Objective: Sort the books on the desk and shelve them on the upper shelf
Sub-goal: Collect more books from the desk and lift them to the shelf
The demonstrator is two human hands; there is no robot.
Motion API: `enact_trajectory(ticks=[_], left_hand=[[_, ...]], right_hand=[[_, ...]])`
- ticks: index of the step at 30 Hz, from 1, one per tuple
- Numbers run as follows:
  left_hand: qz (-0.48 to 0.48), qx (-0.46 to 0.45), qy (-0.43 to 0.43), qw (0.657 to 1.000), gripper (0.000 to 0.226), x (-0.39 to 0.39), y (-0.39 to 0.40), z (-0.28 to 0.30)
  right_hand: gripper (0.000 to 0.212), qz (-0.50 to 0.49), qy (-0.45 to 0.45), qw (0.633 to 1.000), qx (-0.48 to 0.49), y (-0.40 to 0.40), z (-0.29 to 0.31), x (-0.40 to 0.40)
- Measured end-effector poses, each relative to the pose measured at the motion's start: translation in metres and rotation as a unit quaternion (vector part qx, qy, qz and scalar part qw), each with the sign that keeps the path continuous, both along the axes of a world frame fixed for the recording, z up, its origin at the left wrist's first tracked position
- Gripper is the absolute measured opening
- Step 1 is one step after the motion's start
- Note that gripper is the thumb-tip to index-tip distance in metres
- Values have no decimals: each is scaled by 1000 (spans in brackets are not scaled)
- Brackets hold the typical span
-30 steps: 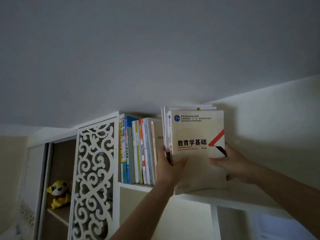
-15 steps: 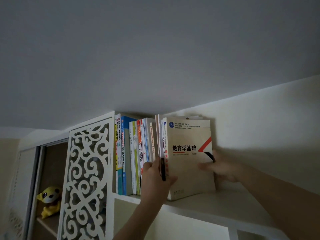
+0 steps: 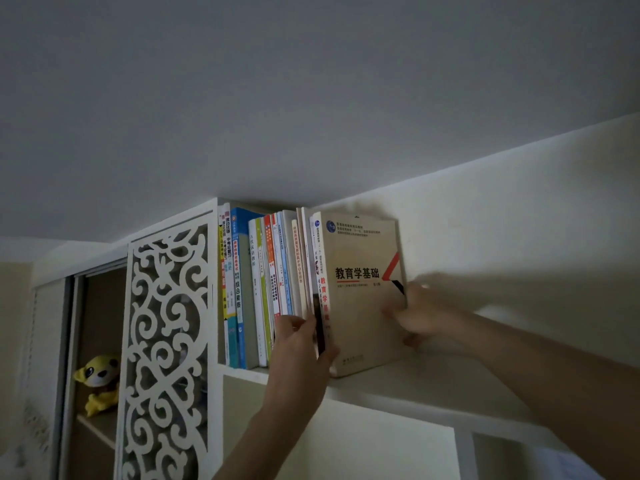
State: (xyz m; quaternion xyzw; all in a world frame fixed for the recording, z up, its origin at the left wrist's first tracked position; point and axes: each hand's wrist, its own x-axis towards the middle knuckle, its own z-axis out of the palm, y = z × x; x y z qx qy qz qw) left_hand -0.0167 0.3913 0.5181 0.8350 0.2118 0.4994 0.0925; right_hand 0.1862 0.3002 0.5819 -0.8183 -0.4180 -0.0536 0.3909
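Observation:
A beige book with Chinese title and a red-black mark (image 3: pixel 360 292) stands upright on the white upper shelf (image 3: pixel 433 386), at the right end of a row of books (image 3: pixel 263 289). My left hand (image 3: pixel 301 351) grips the lower spines of this book and its thin neighbours from the front. My right hand (image 3: pixel 419 317), blurred, holds the beige book's right edge, fingers curled over the cover. Several upright books with blue, green, white and orange spines fill the row to the left.
A white fretwork panel (image 3: pixel 166 348) closes the shelf's left end. Behind it, a lower compartment holds a yellow plush toy (image 3: pixel 98 379). The shelf board runs on to the right of the books along the wall. The ceiling is close above.
The beige book and its neighbours have slid back onto the shelf and left against the row, now standing upright. Both hands stayed on them.

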Motion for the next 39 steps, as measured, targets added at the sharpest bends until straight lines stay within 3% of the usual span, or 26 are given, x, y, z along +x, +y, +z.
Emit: enact_trajectory(ticks=[3,5,9,12,16,21,29,33,36,39], left_hand=[[4,-21,-1,1000,43,3,-4,0],[11,-32,-18,999,37,9,-9,3],[3,-8,-8,1000,40,7,-8,1],[-8,39,13,999,39,0,-1,-8],[44,124,-1,991,30,-6,13,-19],[17,180,-8,983,70,-8,28,-15],[29,203,1,979,66,-14,32,0],[7,219,-4,976,73,-15,36,-10],[-15,215,-32,976,73,-13,40,-10],[-1,191,-5,981,88,-13,41,-5]], right_hand=[[63,87,98,991,8,7,2,-24],[65,76,76,994,27,13,2,-32],[102,36,15,998,39,16,-1,-43],[96,59,-75,995,34,5,-2,-64],[128,63,-118,990,31,11,-5,-89],[118,76,-138,986,55,20,-17,-78],[130,75,-137,987,45,27,-17,-75],[145,82,-151,984,53,22,-28,-72],[156,56,-106,993,13,20,-33,-70],[153,38,-92,995,-17,22,-33,-72]])
